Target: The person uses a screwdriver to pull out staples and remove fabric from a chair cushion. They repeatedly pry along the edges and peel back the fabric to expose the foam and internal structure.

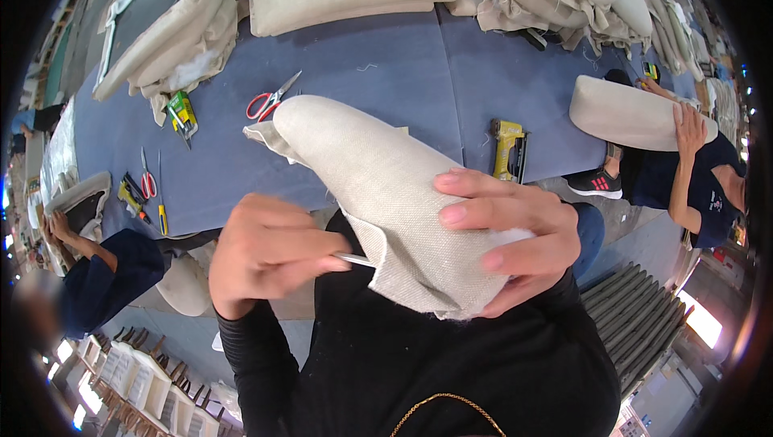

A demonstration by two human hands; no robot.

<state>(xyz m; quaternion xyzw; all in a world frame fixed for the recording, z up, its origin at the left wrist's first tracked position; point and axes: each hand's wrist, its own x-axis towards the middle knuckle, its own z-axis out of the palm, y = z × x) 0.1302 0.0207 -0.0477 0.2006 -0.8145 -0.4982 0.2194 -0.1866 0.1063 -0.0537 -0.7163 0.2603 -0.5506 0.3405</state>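
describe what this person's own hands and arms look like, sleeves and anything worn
The left hand is bare, somewhat blurred, with a plain black, close-fitting sleeve down to about the wrist. The right hand is also bare, with neat, short-looking nails; a little black sleeve shows below it. No gloves, rings or cables are visible.

From my remote seat I count one left hand (pixel 270 252), one right hand (pixel 519 232), one stuffed beige piece (pixel 374 163), one slim metal tool (pixel 355 260), two red-handled scissors (pixel 274 99), two staple guns (pixel 508 143), two nearby co-workers (pixel 113 276).
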